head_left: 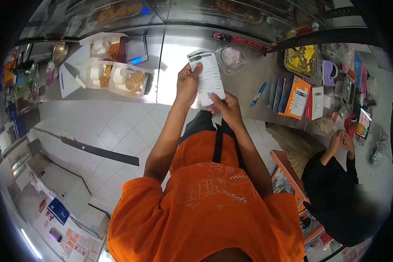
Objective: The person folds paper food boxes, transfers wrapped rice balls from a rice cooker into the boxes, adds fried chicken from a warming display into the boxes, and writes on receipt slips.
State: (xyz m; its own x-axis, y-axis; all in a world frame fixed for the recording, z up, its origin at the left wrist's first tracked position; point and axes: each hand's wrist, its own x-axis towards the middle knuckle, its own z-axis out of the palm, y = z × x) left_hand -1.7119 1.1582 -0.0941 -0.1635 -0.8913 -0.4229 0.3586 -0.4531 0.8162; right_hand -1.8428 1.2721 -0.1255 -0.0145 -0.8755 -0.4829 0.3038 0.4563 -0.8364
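A long printed paper receipt (pixel 208 78) is held up between my two hands over the edge of the steel counter (pixel 249 65). My left hand (pixel 188 81) grips its upper left side, thumb on top of the print. At its lower end my right hand (pixel 226 107) pinches it near a small square code. Just right of the receipt sits a clear round plastic container (pixel 231 59) with a printed label. A blue pen (pixel 258 94) lies on the counter to the right of my right hand.
Open boxes with fried food (pixel 129 79) stand at left beside a knife (pixel 75 76) and a digital scale (pixel 136 52). To the right are orange packets (pixel 298 98) and a tray of yellow food (pixel 301 60). A co-worker in black (pixel 332 174) sits at far right, hands together.
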